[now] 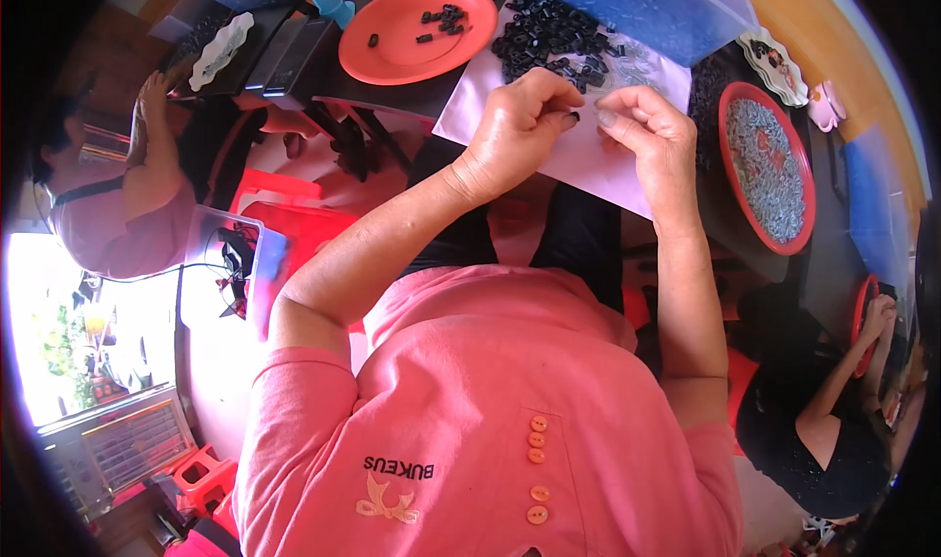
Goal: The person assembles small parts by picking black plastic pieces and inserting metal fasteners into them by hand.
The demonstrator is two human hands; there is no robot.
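Over the pink sheet (469,106) on the table, my two hands face each other with their fingertips a short way apart. My left hand (520,130) is closed in a pinch, and a small dark bit at its thumb tip looks like a black plastic piece. My right hand (659,145) also pinches with thumb and forefinger; whatever lies between them is too small to make out. Just beyond the hands a heap of small black plastic pieces (549,39) covers the sheet's far part. Small clear pieces (635,70) are scattered at the heap's right side.
An orange plate (377,29) with several black pieces stands at far left. To the right is a red tray (726,155) full of small silvery pieces (760,175). A translucent blue bin (627,8) borders the heap. Other people sit at left (123,204) and right (823,430).
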